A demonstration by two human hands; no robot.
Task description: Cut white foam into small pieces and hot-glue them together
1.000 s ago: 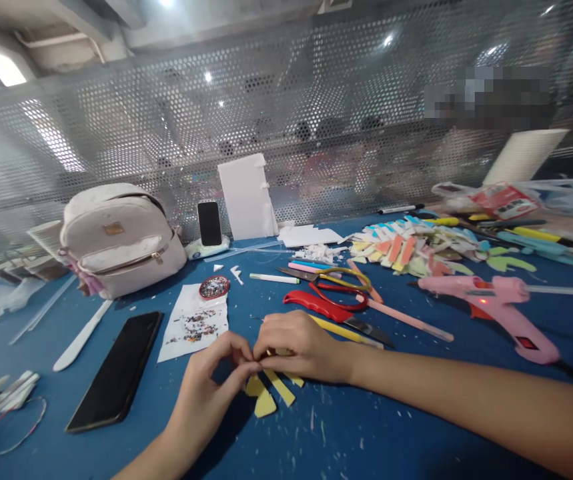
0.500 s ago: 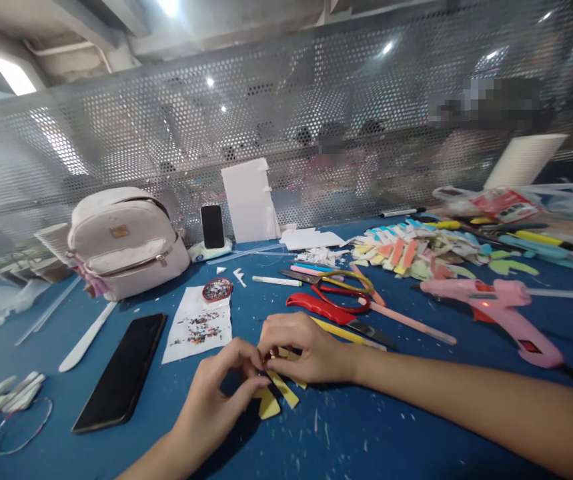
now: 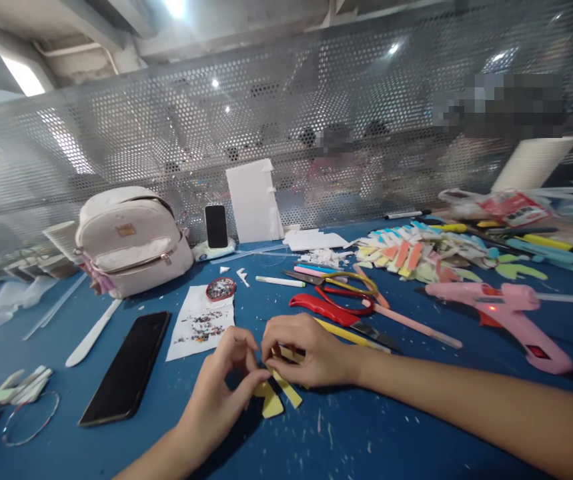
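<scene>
Low in the middle of the head view, my hands are close together over flat yellow pieces that look like foam or card. My right hand (image 3: 303, 350) is closed, thumb and fingertips pinching a yellow strip (image 3: 289, 390) whose end sticks out below. My left hand (image 3: 229, 377) is curled, its thumb on a wider yellow piece with a rounded corner (image 3: 272, 403). Its index finger is bent and raised just left of the right hand's fingers. The fingers hide where the yellow pieces meet.
Behind my hands lie a red-handled cutter (image 3: 323, 310), scissors (image 3: 351, 283) and a yellow pen (image 3: 351, 335). A pink glue gun (image 3: 506, 303) is at right, near piled coloured pieces (image 3: 411, 250). At left are a black phone (image 3: 126, 370), a bead-strewn paper (image 3: 183, 327) and a backpack (image 3: 131, 247).
My left index finger has drawn back a little from the right hand's fingertips, leaving a small gap. The right hand keeps its pinch. The whole view has shifted slightly.
</scene>
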